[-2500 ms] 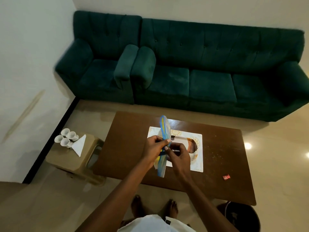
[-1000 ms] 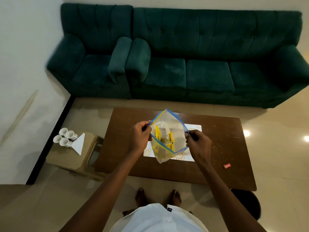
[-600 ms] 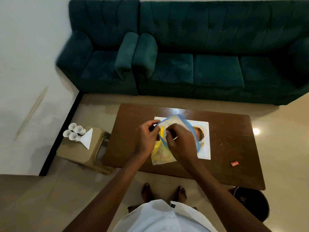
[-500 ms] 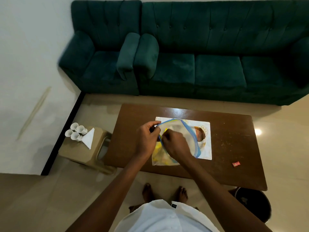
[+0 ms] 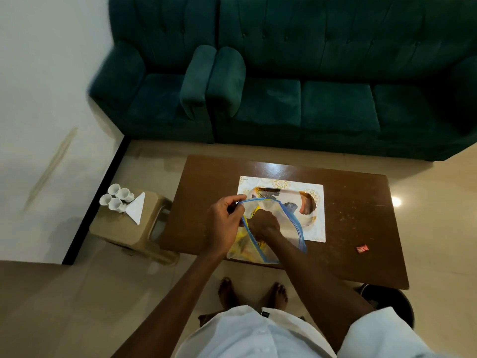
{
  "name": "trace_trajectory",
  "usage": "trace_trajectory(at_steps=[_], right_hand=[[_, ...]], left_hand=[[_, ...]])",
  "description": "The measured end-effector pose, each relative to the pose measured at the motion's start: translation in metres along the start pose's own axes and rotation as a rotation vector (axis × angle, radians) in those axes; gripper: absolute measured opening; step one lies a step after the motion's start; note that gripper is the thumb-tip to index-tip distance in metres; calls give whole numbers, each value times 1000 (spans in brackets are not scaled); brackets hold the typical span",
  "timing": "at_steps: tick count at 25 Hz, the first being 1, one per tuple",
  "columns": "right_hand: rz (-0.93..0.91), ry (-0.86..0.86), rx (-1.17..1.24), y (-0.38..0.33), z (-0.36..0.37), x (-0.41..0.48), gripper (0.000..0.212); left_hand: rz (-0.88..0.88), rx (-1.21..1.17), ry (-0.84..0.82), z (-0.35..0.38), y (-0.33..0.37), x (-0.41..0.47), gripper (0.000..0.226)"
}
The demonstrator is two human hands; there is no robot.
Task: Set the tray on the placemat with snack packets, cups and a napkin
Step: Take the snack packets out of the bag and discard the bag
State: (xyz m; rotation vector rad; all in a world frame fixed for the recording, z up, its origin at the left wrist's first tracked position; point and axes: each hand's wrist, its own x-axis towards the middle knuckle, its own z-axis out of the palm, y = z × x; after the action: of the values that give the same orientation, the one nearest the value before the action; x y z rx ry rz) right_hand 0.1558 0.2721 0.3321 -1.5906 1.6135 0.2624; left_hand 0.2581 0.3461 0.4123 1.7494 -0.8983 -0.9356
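Note:
A clear zip bag (image 5: 290, 226) with a blue rim and yellow snack packets (image 5: 241, 241) inside hangs over the brown table (image 5: 211, 177). My left hand (image 5: 223, 223) pinches the bag's rim and holds it open. My right hand (image 5: 263, 224) is sunk into the bag with curled fingers; what it touches is hidden. Behind the bag, a patterned tray (image 5: 308, 206) lies on the white placemat (image 5: 318, 228). Several white cups (image 5: 116, 198) and a folded white napkin (image 5: 135, 209) sit on the beige stool (image 5: 118, 228) at left.
A small red wrapper (image 5: 362, 248) lies on the table's right part. A dark round bin (image 5: 389, 303) stands by the near right corner. A green sofa (image 5: 309, 73) runs behind the table. My bare feet (image 5: 253, 293) stand at the table's near edge.
The bag was pulled open with both hands. My right hand then let go of the rim and went down inside the bag, deeper now than half a second ago.

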Motion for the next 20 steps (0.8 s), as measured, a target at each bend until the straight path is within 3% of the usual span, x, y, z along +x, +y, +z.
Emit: trace_trajectory(at_steps=[6, 14, 20], right_hand=[[-64, 60, -37, 2, -1, -4, 29], [-19, 96, -116, 25, -1, -7, 36], [78, -12, -451, 41, 1, -3, 50]], left_hand=[[-22, 19, -7, -2, -1, -2, 25], [-16, 29, 8, 7, -4, 3, 29], [12, 67, -38, 17, -10, -9, 31]])
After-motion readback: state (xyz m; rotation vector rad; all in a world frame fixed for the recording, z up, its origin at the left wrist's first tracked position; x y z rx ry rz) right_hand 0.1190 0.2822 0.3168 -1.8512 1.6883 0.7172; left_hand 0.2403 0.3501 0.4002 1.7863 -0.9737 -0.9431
